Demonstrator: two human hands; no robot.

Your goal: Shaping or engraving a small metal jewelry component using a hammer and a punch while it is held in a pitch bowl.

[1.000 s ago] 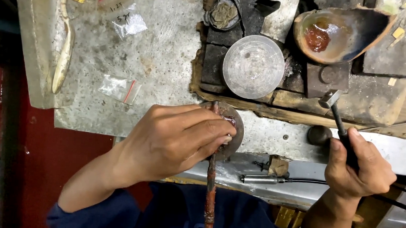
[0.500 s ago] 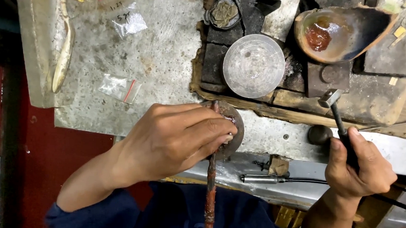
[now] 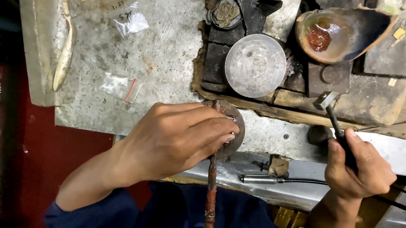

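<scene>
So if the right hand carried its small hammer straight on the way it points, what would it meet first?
The right hand points its hammer up and slightly left. The first thing in that line looks like the dark square block, then the shell-shaped bowl; depth is unclear.

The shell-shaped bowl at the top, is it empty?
Not empty. The shell-shaped bowl holds a reddish-orange blob at its left end; the rest looks bare.

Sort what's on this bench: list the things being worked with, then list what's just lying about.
In use:
left hand pressing on the small round block
rusty rod under that block
right hand gripping the small hammer

Lying about:
clear round lid
shell dish with reddish stuff
small plastic bags
pale spoon-shaped tool
cabled handpiece
</scene>
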